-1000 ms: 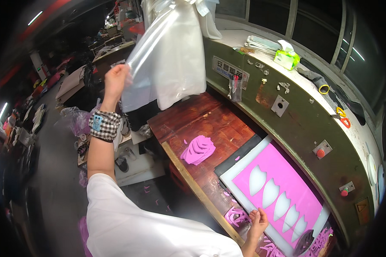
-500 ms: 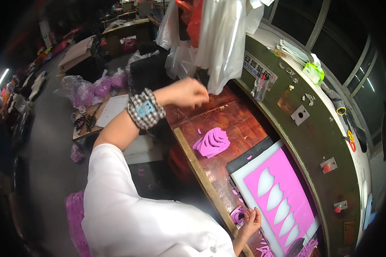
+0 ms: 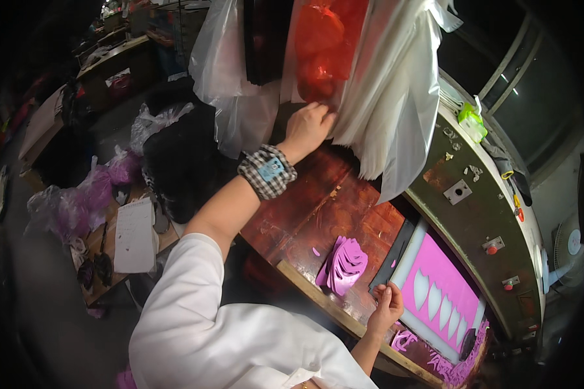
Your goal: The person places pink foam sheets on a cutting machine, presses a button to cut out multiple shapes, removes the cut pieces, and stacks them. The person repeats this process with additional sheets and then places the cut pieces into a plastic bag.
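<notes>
My left hand (image 3: 309, 128), a checked band (image 3: 268, 171) round its wrist, is raised to the lower edge of the hanging plastic bags (image 3: 386, 97). Its curled fingers pinch at the edge of a bag; the fingertips are partly hidden. Lower down, my right hand (image 3: 387, 303) hovers beside a white cutting board (image 3: 413, 254), thumb and fingers pressed together; whatever they hold, if anything, cannot be made out. On that board lies a pink sheet (image 3: 440, 266) with a row of leaf-like cut-outs. A stack of pink cut pieces (image 3: 345, 266) rests on the reddish-brown table (image 3: 292, 227).
A wooden strip (image 3: 324, 299) edges the table. Beyond the board stands a green machine beam (image 3: 435, 170) with red buttons. Pink scraps (image 3: 461, 369) heap at the board's near end. Leftward, a side table holds paper (image 3: 135, 235) and pink-filled bags (image 3: 87, 198).
My view has shifted, bringing the hanging bags nearer. My left hand has come up to the bags' edge. My right hand has moved from the board's near end toward the stack of pink pieces.
</notes>
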